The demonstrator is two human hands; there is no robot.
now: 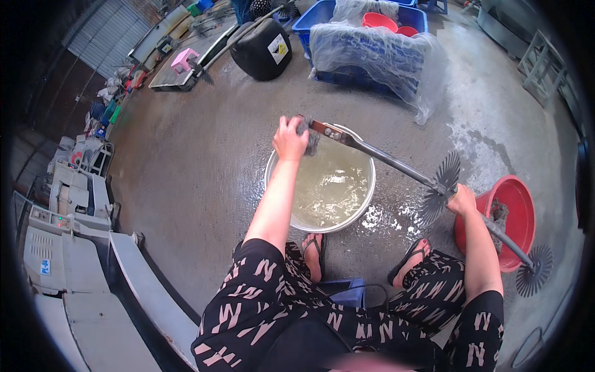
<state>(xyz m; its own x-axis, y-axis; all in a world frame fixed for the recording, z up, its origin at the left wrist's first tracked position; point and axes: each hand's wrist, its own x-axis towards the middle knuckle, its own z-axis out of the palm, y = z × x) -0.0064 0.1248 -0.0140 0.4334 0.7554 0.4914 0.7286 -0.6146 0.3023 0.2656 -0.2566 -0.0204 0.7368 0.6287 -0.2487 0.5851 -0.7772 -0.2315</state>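
My left hand (290,137) grips a dark scrubbing pad (309,137) pressed against the near end of a long metal rod (378,155). The rod slants from that end over a steel basin (365,204) of cloudy yellowish water down to the right. Two round finned discs sit on the rod, one (441,186) by my right hand and one (534,270) at its far end. My right hand (462,199) holds the rod just past the first disc. I sit on a low blue stool (344,290), feet in sandals beside the basin.
A red plastic tub (519,211) stands at my right under the rod. Behind the basin are a black jerrycan (263,48) and a blue crate (359,37) draped in clear plastic. Grey machines (68,204) line the left. The concrete floor is wet around the basin.
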